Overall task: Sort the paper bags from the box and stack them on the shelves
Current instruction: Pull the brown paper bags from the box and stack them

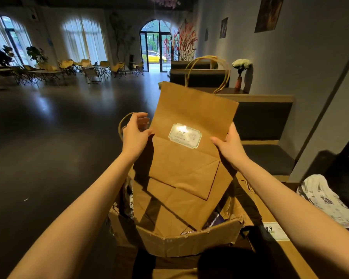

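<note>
While the flat bag stands lifted above the box, its lower corner dipping inside, the right hand pinches its right edge and the left hand curls at its left edge, probably steadying it for sorting.

Folding chairs cluster at ten o'clock on the dark floor. White flowers stand in a vase at one o'clock. A patterned cloth lies at four o'clock.
</note>
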A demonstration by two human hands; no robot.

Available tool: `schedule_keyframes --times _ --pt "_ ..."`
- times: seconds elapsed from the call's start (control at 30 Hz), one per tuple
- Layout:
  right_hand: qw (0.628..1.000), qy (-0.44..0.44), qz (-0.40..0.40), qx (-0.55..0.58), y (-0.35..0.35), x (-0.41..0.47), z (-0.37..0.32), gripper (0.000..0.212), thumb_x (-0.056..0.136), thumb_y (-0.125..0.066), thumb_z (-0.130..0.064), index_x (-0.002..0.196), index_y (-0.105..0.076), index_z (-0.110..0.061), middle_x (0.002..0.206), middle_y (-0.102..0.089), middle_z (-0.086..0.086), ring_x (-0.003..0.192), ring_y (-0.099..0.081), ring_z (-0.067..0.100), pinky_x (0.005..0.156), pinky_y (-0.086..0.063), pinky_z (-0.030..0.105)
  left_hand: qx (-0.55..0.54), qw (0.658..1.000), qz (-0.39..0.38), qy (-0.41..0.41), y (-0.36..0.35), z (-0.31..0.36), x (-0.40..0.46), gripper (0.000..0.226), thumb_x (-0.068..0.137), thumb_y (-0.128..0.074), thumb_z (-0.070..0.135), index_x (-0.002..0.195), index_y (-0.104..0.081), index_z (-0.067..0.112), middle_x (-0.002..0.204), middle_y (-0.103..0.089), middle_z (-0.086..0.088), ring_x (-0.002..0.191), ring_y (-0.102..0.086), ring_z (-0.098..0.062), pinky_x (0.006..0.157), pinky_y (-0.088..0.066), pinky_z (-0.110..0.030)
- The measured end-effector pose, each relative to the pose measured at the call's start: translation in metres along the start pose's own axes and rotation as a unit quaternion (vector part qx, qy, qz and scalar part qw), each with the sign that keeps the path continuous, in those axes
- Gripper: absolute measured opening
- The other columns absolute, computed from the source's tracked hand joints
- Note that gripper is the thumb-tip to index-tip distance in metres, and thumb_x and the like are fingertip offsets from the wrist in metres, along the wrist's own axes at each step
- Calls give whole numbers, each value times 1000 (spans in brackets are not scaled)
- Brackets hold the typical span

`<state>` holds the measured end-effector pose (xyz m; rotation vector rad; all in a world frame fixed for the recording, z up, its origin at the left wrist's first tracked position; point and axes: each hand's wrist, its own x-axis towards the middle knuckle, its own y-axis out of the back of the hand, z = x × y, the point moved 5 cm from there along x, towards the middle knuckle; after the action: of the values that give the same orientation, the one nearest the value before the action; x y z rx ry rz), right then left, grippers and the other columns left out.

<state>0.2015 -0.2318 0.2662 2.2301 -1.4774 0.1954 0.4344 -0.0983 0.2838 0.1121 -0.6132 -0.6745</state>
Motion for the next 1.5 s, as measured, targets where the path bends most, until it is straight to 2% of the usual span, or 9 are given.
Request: schedule_keyframes --times 0.23,0.37,0.5,0.63,0.8,1.03,1.3,1.43,1.5 --pt "995 5 96 33 24 6 -12 54 90 -59 -7 136 -32 -13 135 -48 7 124 -46 19 104 -39 37 15 987 91 130 9 -25 -11 45 88 -63 23 127 -43 11 131 -44 -10 122 -41 -24 97 -39 -32" --pt "988 -17 138 60 26 4 -5 54 89 -60 -8 135 -32 -11 135 -47 9 125 -47 22 105 -40 41 -65 948 -27 310 -12 -55 -28 72 87 -60 44 139 -29 5 144 -35 -15 131 -37 -31 106 -35 -43" --pt "983 -36 154 98 25 1 -2 55 90 -60 -8 136 -31 -11 134 -47 8 123 -47 20 103 -40 38 -255 826 -164 476 -42 -62 -61 62 92 -40 58 129 -45 9 124 -54 -14 107 -55 -29 83 -48 -45" --pt "981 -41 157 108 24 0 -1 55 90 -61 -8 136 -31 -12 133 -48 7 121 -47 17 100 -40 35 -350 783 -181 482 -54 -53 -71 27 94 -52 36 109 -55 14 84 -66 -7 70 -67 -20 56 -58 -32" --pt "977 -56 165 124 26 -2 6 50 90 -61 -10 133 -36 -11 126 -50 4 112 -49 12 95 -42 30 -371 846 -102 368 -52 -37 -51 28 98 -44 9 124 -48 19 105 -61 -6 87 -60 -21 62 -55 -37" --pt "935 -150 166 276 32 -2 23 26 98 -48 -28 120 -54 -16 109 -64 0 95 -62 13 79 -53 31 -262 932 -26 250 -18 -39 -16 23 101 -35 15 110 -56 18 108 -63 -6 98 -59 -22 89 -48 -42" --pt "963 -137 49 228 8 1 12 22 101 -39 -28 121 -48 -24 115 -60 -2 99 -60 11 78 -52 31 -241 941 -82 225 -13 -32 -6 27 101 -35 15 113 -59 15 92 -66 -3 82 -61 -20 79 -48 -37" --pt "977 -94 99 161 -7 0 11 24 99 -46 -20 123 -46 -17 118 -58 3 96 -59 9 73 -50 22 -206 955 -81 200 -21 -22 -13 32 102 -32 29 90 -61 19 86 -64 -2 86 -59 -21 86 -45 -37" --pt "969 -76 137 191 -12 -4 11 33 96 -52 -13 127 -41 -15 117 -59 4 102 -60 13 80 -52 27 -211 951 -93 208 -26 -21 -18 34 100 -35 40 99 -60 16 92 -64 -3 89 -62 -20 85 -48 -32"
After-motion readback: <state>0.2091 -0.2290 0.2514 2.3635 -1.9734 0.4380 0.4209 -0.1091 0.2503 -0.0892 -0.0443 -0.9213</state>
